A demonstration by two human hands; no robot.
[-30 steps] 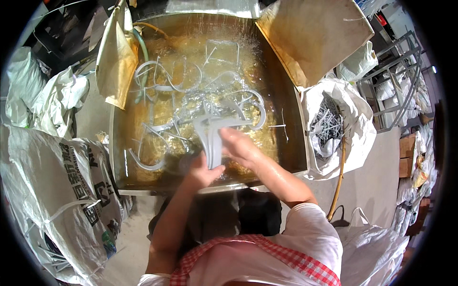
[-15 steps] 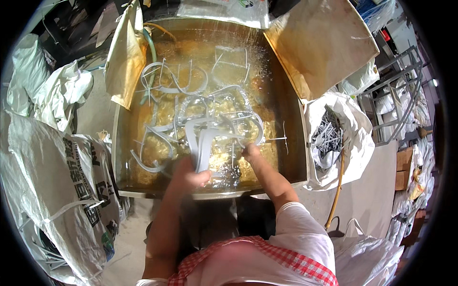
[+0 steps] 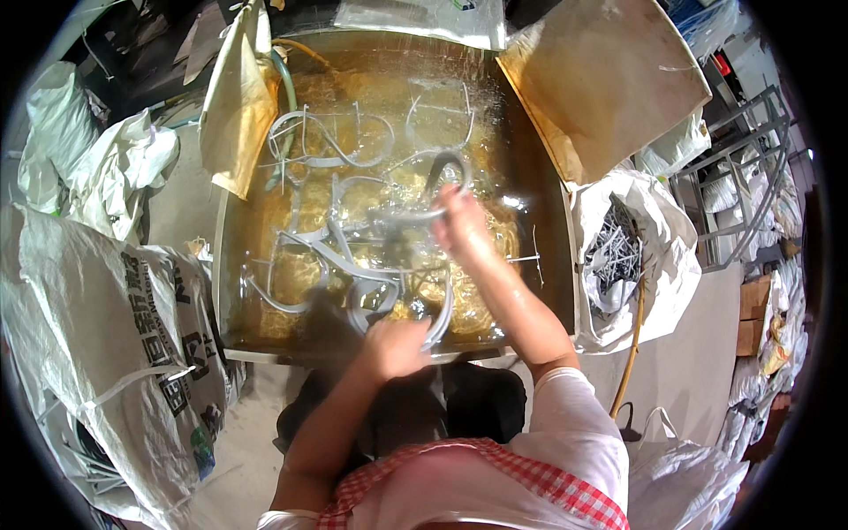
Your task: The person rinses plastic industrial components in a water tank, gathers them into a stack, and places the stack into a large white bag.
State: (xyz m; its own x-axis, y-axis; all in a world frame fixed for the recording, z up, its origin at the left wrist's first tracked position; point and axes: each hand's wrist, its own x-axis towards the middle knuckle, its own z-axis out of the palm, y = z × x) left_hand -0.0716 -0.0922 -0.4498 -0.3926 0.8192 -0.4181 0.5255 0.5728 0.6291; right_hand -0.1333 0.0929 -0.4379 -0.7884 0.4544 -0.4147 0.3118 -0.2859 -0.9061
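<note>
My left hand (image 3: 399, 347) is closed at the near edge of a wide water tank (image 3: 218, 283), gripping curved grey plastic strips (image 3: 442, 311) that loop away from it over the water. Farther out, my right hand (image 3: 461, 223) is closed on another curved grey plastic strip (image 3: 448, 161), slightly blurred by motion. Around both hands, several looped grey plastic pieces with thin rods float or lie in the shallow, yellowish, rippling water. One such looped piece (image 3: 382, 132) is at the far left of the tank, and an angular one (image 3: 471, 125) lies at the far middle.
Stained upright boards (image 3: 609, 88) flank the tank's far corners. A white sack (image 3: 669, 256) of thin grey rods stands at its right, beside a yellow-brown pole (image 3: 628, 362). Large white printed sacks (image 3: 97, 300) crowd the left. A green hose (image 3: 288, 81) enters the tank's far left.
My right hand has moved away from me across the water, lifting a curved strip. My left hand has come nearer and slightly right; the upright strips it held now lie lower.
</note>
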